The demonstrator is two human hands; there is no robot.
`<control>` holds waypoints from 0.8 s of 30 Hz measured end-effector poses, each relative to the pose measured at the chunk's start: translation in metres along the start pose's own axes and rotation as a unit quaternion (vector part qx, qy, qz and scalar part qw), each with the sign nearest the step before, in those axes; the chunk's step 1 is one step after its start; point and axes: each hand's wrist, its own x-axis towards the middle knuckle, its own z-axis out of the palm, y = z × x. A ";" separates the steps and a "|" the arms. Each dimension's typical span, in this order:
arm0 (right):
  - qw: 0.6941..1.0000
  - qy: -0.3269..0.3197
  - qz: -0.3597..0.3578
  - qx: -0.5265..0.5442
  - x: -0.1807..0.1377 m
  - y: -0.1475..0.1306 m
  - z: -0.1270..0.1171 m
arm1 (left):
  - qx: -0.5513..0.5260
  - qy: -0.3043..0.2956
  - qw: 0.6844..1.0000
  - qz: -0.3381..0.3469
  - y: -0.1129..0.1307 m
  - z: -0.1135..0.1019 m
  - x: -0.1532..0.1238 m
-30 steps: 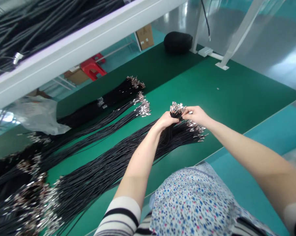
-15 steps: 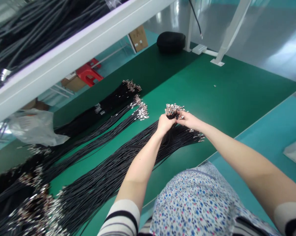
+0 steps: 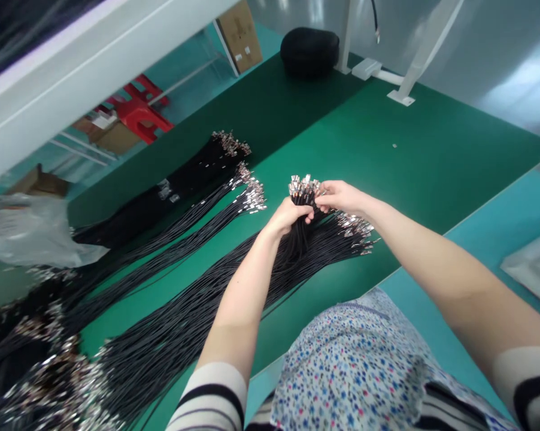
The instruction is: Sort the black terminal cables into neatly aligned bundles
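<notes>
My left hand is closed around a bunch of thin black cables just below their silver metal ends, holding them raised off the green mat. My right hand pinches at the same bunch from the right, fingers pressed together at the metal tips. Under both hands lies a long loose pile of the same cables, its ends fanned out on the mat to the right of my hands.
More cable bundles lie in rows farther back on the mat. A clear plastic bag sits at the left. A black pouch and white frame posts stand at the far end. A white shelf beam runs overhead.
Both hands have stayed on the bunch of cable ends, shifting slightly left and up in view as my head moved. The grip looks the same.
</notes>
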 end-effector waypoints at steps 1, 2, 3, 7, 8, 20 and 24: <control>1.000 -0.004 0.001 -0.018 0.005 0.009 -0.004 | -0.007 0.016 1.000 0.002 0.003 -0.005 -0.001; 0.998 -0.004 0.009 -0.066 0.010 0.020 -0.008 | -0.017 0.026 1.000 0.004 0.006 -0.011 -0.002; 0.990 0.000 0.019 -0.141 0.013 0.033 -0.012 | -0.028 0.031 0.999 0.008 0.009 -0.016 -0.004; 0.873 0.031 0.010 -0.486 0.014 0.084 -0.016 | -0.044 0.021 0.999 0.022 0.019 -0.029 -0.011; 0.844 0.038 -0.006 -0.534 0.012 0.093 -0.015 | -0.043 0.024 0.999 0.024 0.020 -0.030 -0.012; 0.788 -0.064 -0.113 -0.602 0.001 0.037 -0.033 | -0.052 0.078 0.996 0.005 0.020 -0.026 -0.018; 0.835 -0.055 -0.122 -0.533 -0.008 -0.016 -0.018 | -0.038 0.095 0.995 -0.012 0.014 -0.009 -0.018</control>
